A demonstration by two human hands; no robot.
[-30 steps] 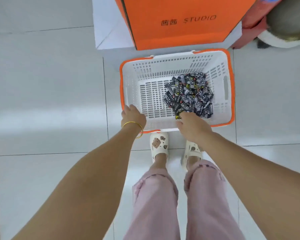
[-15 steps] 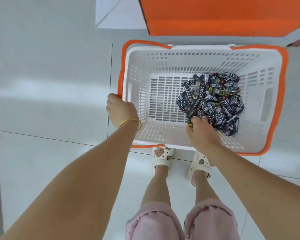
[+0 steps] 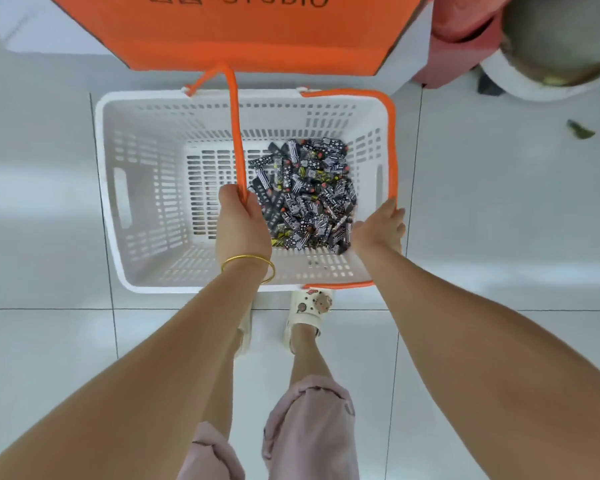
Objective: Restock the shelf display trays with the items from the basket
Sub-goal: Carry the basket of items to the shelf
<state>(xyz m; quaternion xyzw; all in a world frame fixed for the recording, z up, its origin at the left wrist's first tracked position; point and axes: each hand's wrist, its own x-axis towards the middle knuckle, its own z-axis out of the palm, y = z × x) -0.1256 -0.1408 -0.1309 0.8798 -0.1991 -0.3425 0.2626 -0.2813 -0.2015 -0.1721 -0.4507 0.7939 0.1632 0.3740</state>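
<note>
A white slotted basket (image 3: 142,188) with two orange handles stands on the floor in front of my feet. Several small black-and-white patterned packets (image 3: 305,188) lie heaped in its right half. My left hand (image 3: 239,223), with a gold bangle at the wrist, grips the left orange handle (image 3: 235,126), which is lifted up over the middle of the basket. My right hand (image 3: 378,226) reaches to the right orange handle (image 3: 391,150), which lies along the right rim; its fingers touch the handle there, and I cannot see a full grip.
An orange box (image 3: 257,32) printed "STUDIO" stands just behind the basket. A pinkish-red object (image 3: 461,32) and a white round tub (image 3: 548,64) are at the back right. A small scrap (image 3: 581,130) lies on the pale tiled floor. My sandalled feet (image 3: 309,313) are close to the basket's near edge.
My left hand has lifted the left handle from the rim over the basket's middle. My right hand has left the packets and moved to the right handle.
</note>
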